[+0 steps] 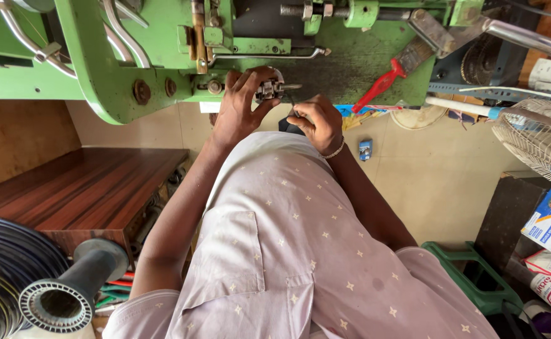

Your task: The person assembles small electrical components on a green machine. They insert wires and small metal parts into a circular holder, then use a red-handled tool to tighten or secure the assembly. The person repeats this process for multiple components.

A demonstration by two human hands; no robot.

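The small grey-metal fitting (269, 90) sits at the lower front edge of the large green-painted metal machine (99, 69), just beside a thin steel pin that projects to its right. The left hand (241, 103) grasps this fitting: the fingers curl over its top and the thumb presses from below, which appears to steady the part against the machine frame. The left forearm runs straight up from the lap, wrist slightly bent back.

The right hand (316, 122) is held just beside and below the fitting, fingers pinched shut on a slender dark tool or wire (292, 100) whose tip points up toward the fitting. What the item is cannot be told at this size. The pinch grip, judged from its pose, suits fine alignment work. A thin metal bracelet (335, 150) circles the right wrist; the right elbow is bent outward.

On the machine bed to the right lies a red-handled flat paintbrush (391, 78). Below left stands a dark wood-grain cabinet (87, 185), with a grey ribbed plastic spool (68, 295) near it. A wire-guard fan (539, 135) occupies the right edge, and a green plastic stool (476, 276) stands on the floor below.
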